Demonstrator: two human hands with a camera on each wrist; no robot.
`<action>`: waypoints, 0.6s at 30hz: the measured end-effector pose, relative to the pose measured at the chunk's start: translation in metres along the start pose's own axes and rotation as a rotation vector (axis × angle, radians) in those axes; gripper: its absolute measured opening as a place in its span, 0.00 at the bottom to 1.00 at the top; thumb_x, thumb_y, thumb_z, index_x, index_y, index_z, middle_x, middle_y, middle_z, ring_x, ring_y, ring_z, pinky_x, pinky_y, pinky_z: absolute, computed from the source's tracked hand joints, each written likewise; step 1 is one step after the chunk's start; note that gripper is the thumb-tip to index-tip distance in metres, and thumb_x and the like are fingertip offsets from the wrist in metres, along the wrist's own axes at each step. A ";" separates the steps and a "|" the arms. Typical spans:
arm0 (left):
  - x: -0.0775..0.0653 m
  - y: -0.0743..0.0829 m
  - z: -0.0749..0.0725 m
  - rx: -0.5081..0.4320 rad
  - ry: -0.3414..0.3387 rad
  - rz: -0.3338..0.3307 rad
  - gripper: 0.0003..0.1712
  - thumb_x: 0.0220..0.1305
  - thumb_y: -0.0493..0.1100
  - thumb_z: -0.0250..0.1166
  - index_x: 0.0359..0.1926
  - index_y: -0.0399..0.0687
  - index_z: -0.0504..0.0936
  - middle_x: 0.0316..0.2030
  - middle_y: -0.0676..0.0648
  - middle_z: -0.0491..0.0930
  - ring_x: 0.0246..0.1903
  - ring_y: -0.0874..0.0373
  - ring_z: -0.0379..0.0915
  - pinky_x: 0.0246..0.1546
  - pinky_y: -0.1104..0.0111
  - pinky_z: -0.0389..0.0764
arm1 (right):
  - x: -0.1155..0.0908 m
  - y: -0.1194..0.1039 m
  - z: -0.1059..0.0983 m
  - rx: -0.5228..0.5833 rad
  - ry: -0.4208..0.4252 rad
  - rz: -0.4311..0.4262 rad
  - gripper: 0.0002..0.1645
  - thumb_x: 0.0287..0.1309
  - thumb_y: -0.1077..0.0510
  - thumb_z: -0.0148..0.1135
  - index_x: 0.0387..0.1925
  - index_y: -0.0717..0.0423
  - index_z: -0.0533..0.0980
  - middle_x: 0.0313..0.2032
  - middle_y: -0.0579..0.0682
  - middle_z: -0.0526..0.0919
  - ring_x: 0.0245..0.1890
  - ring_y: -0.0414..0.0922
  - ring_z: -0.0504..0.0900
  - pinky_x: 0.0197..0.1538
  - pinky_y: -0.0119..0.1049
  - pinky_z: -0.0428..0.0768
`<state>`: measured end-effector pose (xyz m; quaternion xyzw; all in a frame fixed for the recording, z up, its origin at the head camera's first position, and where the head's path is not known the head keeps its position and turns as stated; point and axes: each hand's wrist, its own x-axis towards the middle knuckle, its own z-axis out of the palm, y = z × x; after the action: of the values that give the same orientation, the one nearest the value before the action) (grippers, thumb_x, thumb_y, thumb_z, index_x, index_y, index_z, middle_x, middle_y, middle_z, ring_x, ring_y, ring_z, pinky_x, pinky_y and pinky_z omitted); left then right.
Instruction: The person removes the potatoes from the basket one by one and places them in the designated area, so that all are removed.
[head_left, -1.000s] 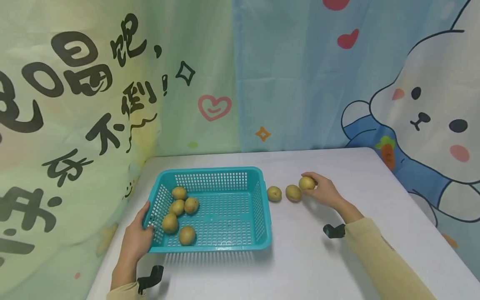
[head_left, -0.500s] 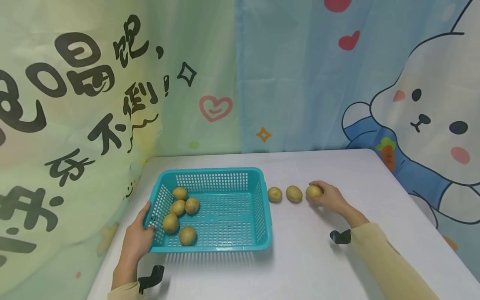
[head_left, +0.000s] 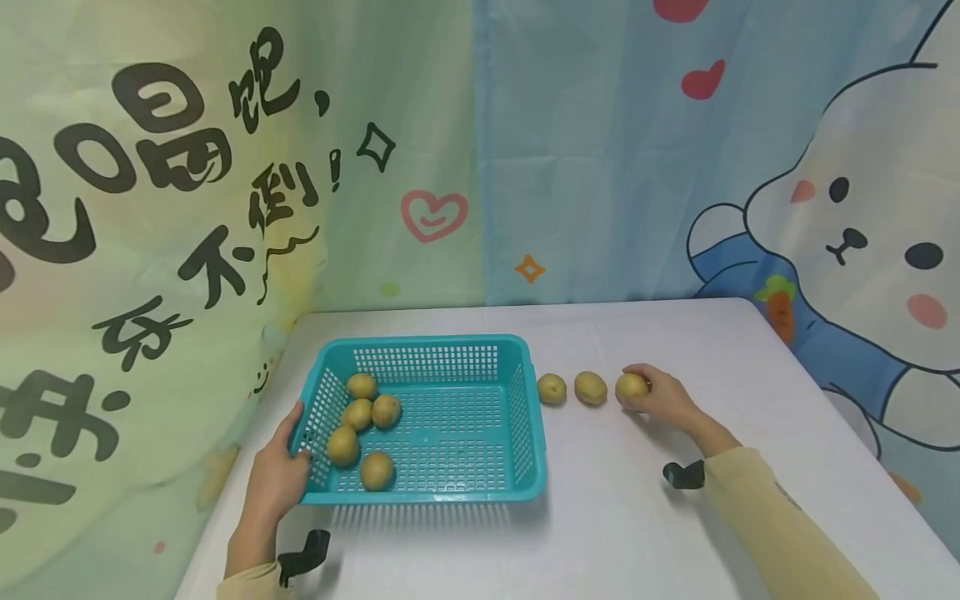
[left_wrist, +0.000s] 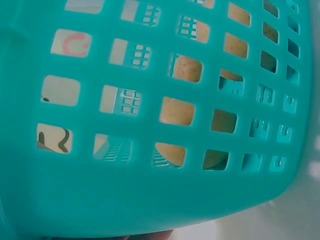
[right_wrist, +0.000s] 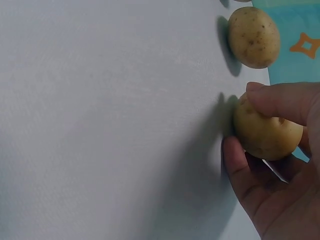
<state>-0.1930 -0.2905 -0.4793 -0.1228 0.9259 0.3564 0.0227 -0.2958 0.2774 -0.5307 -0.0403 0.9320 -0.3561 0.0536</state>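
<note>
My right hand (head_left: 663, 400) holds a yellow-brown potato (head_left: 631, 387) between thumb and fingers, low at the table's surface. In the right wrist view the thumb lies over this potato (right_wrist: 265, 131) and the fingers curl round its other side. Two more potatoes, one in the middle (head_left: 591, 388) and one close to the basket (head_left: 552, 389), line up to its left. At the left, my left hand (head_left: 276, 475) grips the side rim of a turquoise plastic basket (head_left: 442, 497). Several potatoes (head_left: 377, 471) lie in the basket's left half. The left wrist view mostly shows the basket's perforated wall (left_wrist: 125, 190).
A white cloth covers the table (head_left: 600, 533). Behind it hangs a printed curtain (head_left: 555, 167) with a cartoon rabbit at the right and dark lettering at the left. A black wrist mount (head_left: 682, 476) sticks out beside the right sleeve (head_left: 780, 525).
The right hand has moved right and slightly down with its potato, away from the middle potato, then stayed nearly still. The left hand keeps its grip on the basket.
</note>
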 end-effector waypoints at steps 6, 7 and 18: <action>0.000 0.000 0.000 -0.006 0.000 -0.001 0.41 0.67 0.35 0.47 0.78 0.54 0.46 0.69 0.27 0.58 0.52 0.37 0.67 0.46 0.46 0.71 | 0.001 0.000 0.002 0.011 -0.011 0.004 0.38 0.56 0.59 0.68 0.66 0.66 0.64 0.58 0.71 0.71 0.55 0.65 0.73 0.53 0.57 0.74; 0.000 0.000 0.000 -0.006 0.002 -0.001 0.41 0.67 0.35 0.47 0.78 0.54 0.46 0.69 0.27 0.58 0.52 0.37 0.67 0.46 0.46 0.71 | 0.001 -0.001 0.002 0.013 -0.013 0.005 0.39 0.56 0.59 0.68 0.66 0.65 0.64 0.58 0.71 0.71 0.55 0.65 0.73 0.53 0.57 0.74; 0.001 0.000 -0.001 -0.002 0.003 0.013 0.41 0.67 0.35 0.47 0.78 0.54 0.46 0.68 0.25 0.59 0.50 0.36 0.68 0.45 0.46 0.71 | 0.001 0.000 0.003 0.025 -0.027 0.012 0.41 0.57 0.58 0.67 0.68 0.66 0.61 0.59 0.72 0.71 0.54 0.65 0.73 0.53 0.56 0.74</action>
<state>-0.1936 -0.2907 -0.4786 -0.1174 0.9263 0.3574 0.0187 -0.2961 0.2752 -0.5325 -0.0386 0.9270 -0.3667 0.0686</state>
